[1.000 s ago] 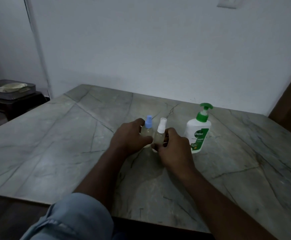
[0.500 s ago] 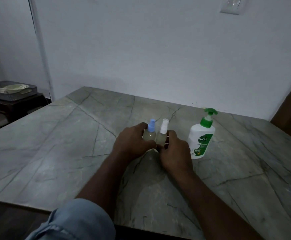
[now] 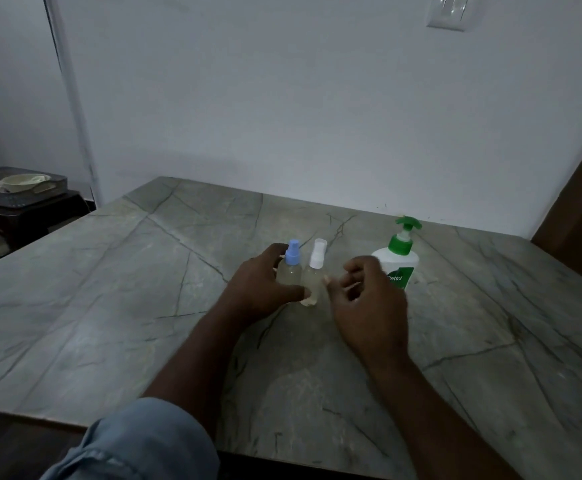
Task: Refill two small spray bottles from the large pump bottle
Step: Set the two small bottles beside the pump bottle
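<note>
Two small clear spray bottles stand upright side by side near the middle of the grey marble table (image 3: pixel 116 306). The blue-capped spray bottle (image 3: pixel 291 266) is on the left, with my left hand (image 3: pixel 262 289) wrapped around its body. Beside it stands the white-capped spray bottle (image 3: pixel 315 271), touched only by my left thumb near its base. My right hand (image 3: pixel 369 303) hovers just right of it, fingers apart, holding nothing. Behind that hand is the large white pump bottle (image 3: pixel 400 261) with a green pump, partly hidden by my fingers.
A white wall runs behind the table, with a switch plate (image 3: pixel 450 10) high up. At the far left a dark stand carries a tray (image 3: pixel 16 192) with a pale bowl. Dark wood (image 3: pixel 580 202) borders the right edge.
My right hand has let go of the white-capped spray bottle and drawn back to the right with its fingers spread. My left hand stays on the blue-capped one.
</note>
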The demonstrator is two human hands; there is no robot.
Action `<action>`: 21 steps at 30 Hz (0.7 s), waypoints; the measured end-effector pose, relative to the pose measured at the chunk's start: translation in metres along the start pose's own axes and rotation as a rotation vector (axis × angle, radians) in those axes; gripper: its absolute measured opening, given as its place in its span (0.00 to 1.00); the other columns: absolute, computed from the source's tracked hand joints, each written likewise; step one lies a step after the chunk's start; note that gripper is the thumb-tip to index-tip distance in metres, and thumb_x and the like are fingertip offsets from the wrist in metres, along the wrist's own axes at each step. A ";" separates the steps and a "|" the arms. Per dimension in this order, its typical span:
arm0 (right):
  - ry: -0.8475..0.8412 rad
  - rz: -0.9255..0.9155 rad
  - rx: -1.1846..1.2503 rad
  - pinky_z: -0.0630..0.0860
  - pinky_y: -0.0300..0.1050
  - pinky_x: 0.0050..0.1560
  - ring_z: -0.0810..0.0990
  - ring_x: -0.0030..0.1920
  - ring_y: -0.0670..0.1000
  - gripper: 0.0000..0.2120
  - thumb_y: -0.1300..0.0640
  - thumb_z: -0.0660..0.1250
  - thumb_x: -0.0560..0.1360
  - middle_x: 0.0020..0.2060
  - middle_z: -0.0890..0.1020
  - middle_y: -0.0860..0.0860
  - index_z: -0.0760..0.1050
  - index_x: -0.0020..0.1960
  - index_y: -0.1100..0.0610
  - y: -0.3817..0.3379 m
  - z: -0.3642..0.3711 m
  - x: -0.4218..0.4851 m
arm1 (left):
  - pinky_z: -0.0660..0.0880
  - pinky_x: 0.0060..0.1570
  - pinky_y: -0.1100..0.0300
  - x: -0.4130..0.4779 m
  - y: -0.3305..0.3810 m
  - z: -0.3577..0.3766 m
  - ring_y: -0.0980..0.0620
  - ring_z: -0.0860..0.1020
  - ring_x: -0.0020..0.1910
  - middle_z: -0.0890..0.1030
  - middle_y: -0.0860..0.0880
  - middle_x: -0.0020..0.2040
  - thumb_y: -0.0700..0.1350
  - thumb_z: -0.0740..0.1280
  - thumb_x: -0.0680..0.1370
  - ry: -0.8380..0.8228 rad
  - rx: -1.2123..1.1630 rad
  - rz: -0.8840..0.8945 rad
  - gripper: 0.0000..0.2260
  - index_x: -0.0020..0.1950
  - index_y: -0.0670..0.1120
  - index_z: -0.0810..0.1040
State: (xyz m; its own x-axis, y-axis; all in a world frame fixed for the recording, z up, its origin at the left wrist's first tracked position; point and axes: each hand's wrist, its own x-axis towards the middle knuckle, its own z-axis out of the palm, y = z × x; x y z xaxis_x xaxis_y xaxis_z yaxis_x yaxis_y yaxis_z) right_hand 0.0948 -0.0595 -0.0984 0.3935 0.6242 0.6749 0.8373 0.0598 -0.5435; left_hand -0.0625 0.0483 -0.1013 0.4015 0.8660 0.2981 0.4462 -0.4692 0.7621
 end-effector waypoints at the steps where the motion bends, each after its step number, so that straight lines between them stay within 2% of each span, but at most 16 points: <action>1: 0.102 -0.035 -0.008 0.71 0.29 0.33 0.76 0.33 0.37 0.13 0.48 0.76 0.74 0.36 0.78 0.42 0.72 0.49 0.46 0.002 -0.009 0.002 | 0.71 0.43 0.64 0.001 0.000 0.000 0.53 0.77 0.53 0.77 0.56 0.57 0.56 0.82 0.66 -0.015 -0.009 -0.001 0.40 0.74 0.56 0.69; 2: 0.205 -0.052 0.006 0.68 0.28 0.32 0.74 0.31 0.36 0.13 0.47 0.75 0.74 0.33 0.76 0.41 0.70 0.46 0.46 0.007 -0.019 0.004 | 0.69 0.43 0.65 0.001 -0.001 0.000 0.52 0.77 0.55 0.77 0.56 0.58 0.56 0.82 0.65 -0.029 -0.014 -0.002 0.42 0.75 0.56 0.68; 4: 0.345 -0.046 0.046 0.69 0.33 0.32 0.73 0.31 0.38 0.13 0.46 0.73 0.74 0.33 0.74 0.42 0.68 0.45 0.47 0.019 -0.036 0.009 | 0.69 0.44 0.65 0.002 -0.001 0.000 0.52 0.76 0.57 0.76 0.56 0.60 0.56 0.83 0.64 -0.047 -0.024 -0.005 0.44 0.76 0.56 0.68; 7: 0.366 0.052 0.086 0.75 0.45 0.36 0.76 0.35 0.49 0.18 0.43 0.74 0.72 0.39 0.76 0.49 0.67 0.49 0.49 0.047 -0.054 0.018 | 0.71 0.46 0.61 0.004 0.000 -0.001 0.52 0.76 0.57 0.77 0.56 0.61 0.53 0.84 0.64 -0.050 -0.037 -0.009 0.41 0.74 0.55 0.71; 9: 0.266 0.163 0.195 0.77 0.45 0.42 0.79 0.45 0.51 0.24 0.41 0.77 0.69 0.49 0.78 0.50 0.68 0.55 0.46 0.066 -0.061 0.026 | 0.73 0.48 0.57 0.006 0.000 -0.001 0.52 0.78 0.55 0.80 0.56 0.59 0.52 0.84 0.64 -0.053 -0.034 -0.010 0.37 0.70 0.55 0.74; 11: 0.045 0.263 0.336 0.77 0.46 0.51 0.80 0.55 0.47 0.32 0.43 0.81 0.66 0.59 0.78 0.47 0.67 0.63 0.43 0.081 -0.063 0.034 | 0.73 0.47 0.57 0.008 0.000 -0.001 0.52 0.79 0.52 0.82 0.55 0.55 0.52 0.83 0.64 -0.057 -0.019 -0.006 0.30 0.64 0.55 0.78; 13: -0.202 0.315 0.463 0.79 0.48 0.56 0.80 0.59 0.46 0.38 0.49 0.83 0.65 0.63 0.78 0.46 0.66 0.68 0.43 0.092 -0.060 0.039 | 0.72 0.44 0.58 0.009 -0.001 0.000 0.54 0.79 0.50 0.82 0.56 0.51 0.52 0.83 0.65 -0.059 -0.025 -0.003 0.25 0.58 0.55 0.79; 15: -0.336 0.319 0.526 0.81 0.49 0.56 0.83 0.59 0.48 0.39 0.58 0.83 0.65 0.62 0.82 0.48 0.68 0.70 0.46 0.097 -0.051 0.041 | 0.71 0.43 0.59 0.011 -0.002 0.001 0.57 0.78 0.48 0.81 0.58 0.49 0.52 0.83 0.65 -0.058 -0.022 -0.002 0.24 0.56 0.55 0.79; 16: -0.359 0.303 0.520 0.82 0.46 0.54 0.84 0.57 0.48 0.38 0.60 0.83 0.65 0.60 0.83 0.48 0.69 0.69 0.47 0.098 -0.047 0.041 | 0.71 0.43 0.60 0.012 -0.003 0.003 0.59 0.77 0.48 0.80 0.59 0.49 0.53 0.83 0.65 -0.056 -0.015 -0.003 0.23 0.55 0.56 0.78; 19: -0.380 0.256 0.457 0.82 0.39 0.50 0.85 0.52 0.42 0.33 0.60 0.83 0.65 0.55 0.85 0.45 0.73 0.64 0.45 0.099 -0.037 0.039 | 0.72 0.44 0.62 0.014 -0.004 0.007 0.64 0.75 0.47 0.78 0.63 0.47 0.53 0.83 0.65 -0.051 0.001 -0.005 0.23 0.53 0.58 0.75; 21: -0.384 0.243 0.431 0.81 0.37 0.50 0.85 0.51 0.41 0.31 0.59 0.83 0.66 0.55 0.86 0.45 0.75 0.65 0.47 0.099 -0.034 0.036 | 0.73 0.45 0.62 0.017 -0.003 0.011 0.62 0.76 0.47 0.78 0.62 0.47 0.52 0.83 0.65 -0.052 0.009 -0.005 0.22 0.50 0.59 0.74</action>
State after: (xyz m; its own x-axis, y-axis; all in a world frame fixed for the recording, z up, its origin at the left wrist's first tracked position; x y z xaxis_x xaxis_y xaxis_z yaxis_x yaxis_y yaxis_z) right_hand 0.2052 -0.0578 -0.1107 0.3221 0.8901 0.3225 0.4806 0.1397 -0.8657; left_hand -0.0480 0.0625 -0.1048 0.4406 0.8580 0.2641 0.4553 -0.4671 0.7580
